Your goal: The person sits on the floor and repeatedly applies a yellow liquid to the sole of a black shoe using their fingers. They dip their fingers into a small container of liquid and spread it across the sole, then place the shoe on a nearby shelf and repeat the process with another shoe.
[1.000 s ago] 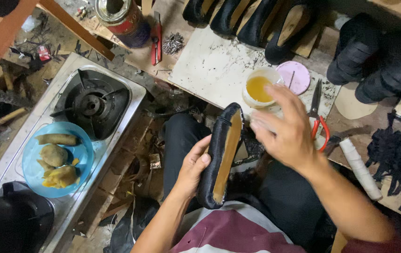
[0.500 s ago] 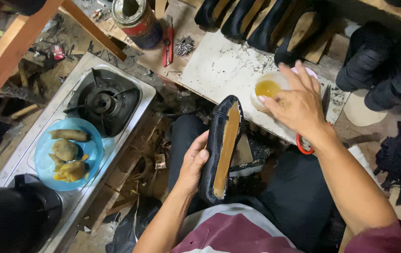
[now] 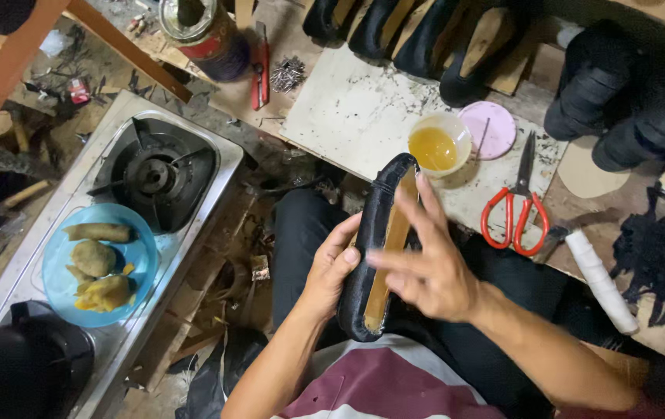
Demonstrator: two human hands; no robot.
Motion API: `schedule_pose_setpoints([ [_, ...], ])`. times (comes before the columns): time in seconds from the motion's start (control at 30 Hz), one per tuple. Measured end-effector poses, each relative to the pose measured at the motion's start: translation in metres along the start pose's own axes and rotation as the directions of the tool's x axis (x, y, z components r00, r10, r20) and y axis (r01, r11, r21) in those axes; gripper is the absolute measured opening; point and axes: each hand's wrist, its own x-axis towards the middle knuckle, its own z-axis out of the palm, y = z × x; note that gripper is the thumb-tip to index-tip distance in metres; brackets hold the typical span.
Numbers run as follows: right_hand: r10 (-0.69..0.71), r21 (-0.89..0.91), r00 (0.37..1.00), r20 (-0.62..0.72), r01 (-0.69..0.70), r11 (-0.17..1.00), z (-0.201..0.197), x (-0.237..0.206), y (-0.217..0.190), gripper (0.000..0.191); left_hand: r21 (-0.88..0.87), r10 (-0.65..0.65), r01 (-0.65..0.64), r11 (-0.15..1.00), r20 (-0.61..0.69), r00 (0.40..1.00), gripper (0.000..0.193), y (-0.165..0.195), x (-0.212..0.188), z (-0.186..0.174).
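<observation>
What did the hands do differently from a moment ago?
The right hand came back from the cup of yellow liquid to the black shoe, fingers now on its tan insole. The left hand kept holding the shoe. Cup, red scissors and stove stayed put.

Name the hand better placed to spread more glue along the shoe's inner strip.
Probably the right hand: its fingers lie on the shoe, and the glue cup stands on its side. The left hand grips the shoe from beneath.

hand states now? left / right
Left hand: closed around the edge of the black shoe sole, holding it.
Right hand: open, fingers spread, resting on the sole's tan inner face.
</observation>
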Motion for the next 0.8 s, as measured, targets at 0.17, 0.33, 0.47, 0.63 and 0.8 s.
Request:
schedule_pose_setpoints([
  [0.17, -0.041, -0.006, 0.998, -0.057, 0.041, 0.999, 0.000, -0.006, 0.005, 0.025, 0.010, 0.010, -0.010, 1.000, 0.005, 1.000, 0.079, 0.002, -0.001, 0.002],
  [0.33, -0.129, -0.078, 0.991, -0.027, 0.127, 0.989, 0.008, -0.009, -0.010, 0.024, -0.009, 0.028, -0.028, 1.000, -0.016, 0.999, 0.076, 0.001, 0.002, 0.001],
  [0.47, -0.160, -0.110, 0.987, -0.008, 0.158, 0.981, 0.010, -0.012, -0.022, 0.023, -0.014, 0.034, -0.034, 0.999, -0.043, 0.999, 0.072, -0.002, 0.004, 0.001],
  [0.63, -0.206, -0.100, 0.975, 0.079, 0.213, 0.972, 0.009, -0.011, -0.027, 0.024, -0.032, 0.034, -0.036, 0.999, -0.084, 0.996, 0.071, -0.004, 0.005, -0.002],
  [0.8, -0.014, -0.243, 1.000, -0.002, 0.013, 0.970, -0.014, 0.004, 0.011, 0.035, -0.073, 0.019, -0.028, 0.997, -0.124, 0.992, 0.075, 0.003, 0.002, -0.007],
])
